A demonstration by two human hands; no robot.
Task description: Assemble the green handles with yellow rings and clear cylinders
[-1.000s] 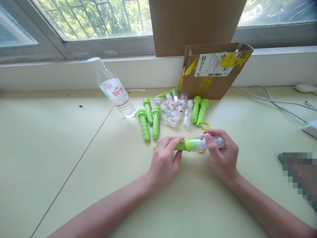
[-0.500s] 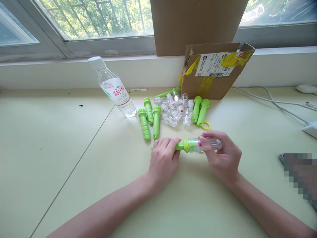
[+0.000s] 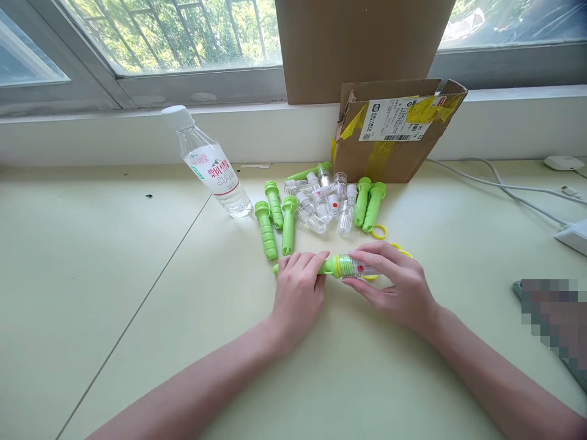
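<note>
My left hand [image 3: 299, 287] is closed around a green plastic handle [image 3: 328, 267] lying level above the table; its tip pokes out at the left. A yellow ring [image 3: 338, 266] sits at the handle's collar. Over the green threaded end fits a clear plastic tube [image 3: 349, 267] with a red dot. Thumb and fingers of my right hand [image 3: 403, 290] pinch this tube close to the threads, hiding its far end. More yellow rings [image 3: 403, 251] lie partly hidden behind and under my right hand, and a single loose yellow ring [image 3: 379, 238] is just beyond.
Beyond my hands are several green handles [image 3: 266, 232] and a pile of clear tubes [image 3: 313, 219]. A water bottle [image 3: 215, 168] stands left of them, a cardboard box [image 3: 398, 153] behind. White cables [image 3: 504, 183] and a blurred flat object [image 3: 550, 324] are at the right.
My right hand has slid left along the clear tube, from its rounded end toward the threads, and its grip has changed. My left hand keeps hold of the green handle.
</note>
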